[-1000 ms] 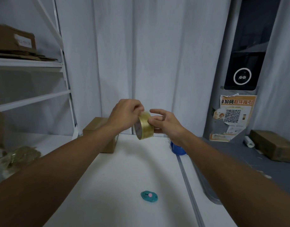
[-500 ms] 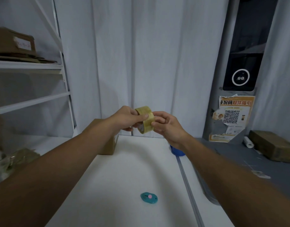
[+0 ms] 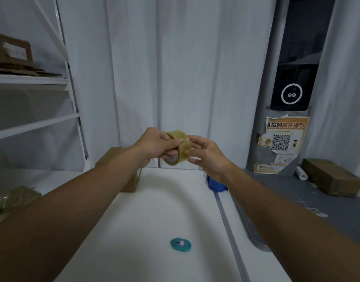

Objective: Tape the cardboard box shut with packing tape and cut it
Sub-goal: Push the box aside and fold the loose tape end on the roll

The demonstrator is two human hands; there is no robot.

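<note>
Both hands hold the tape roll [image 3: 178, 147] in the air above the table [image 3: 154, 210]: the left hand [image 3: 154, 146] grips its rim with a finger through the core, and the right hand [image 3: 205, 152] pinches its outer face. The box [image 3: 114, 159] sits behind the left forearm. A teal cutter [image 3: 180, 244] lies nearer.
</note>
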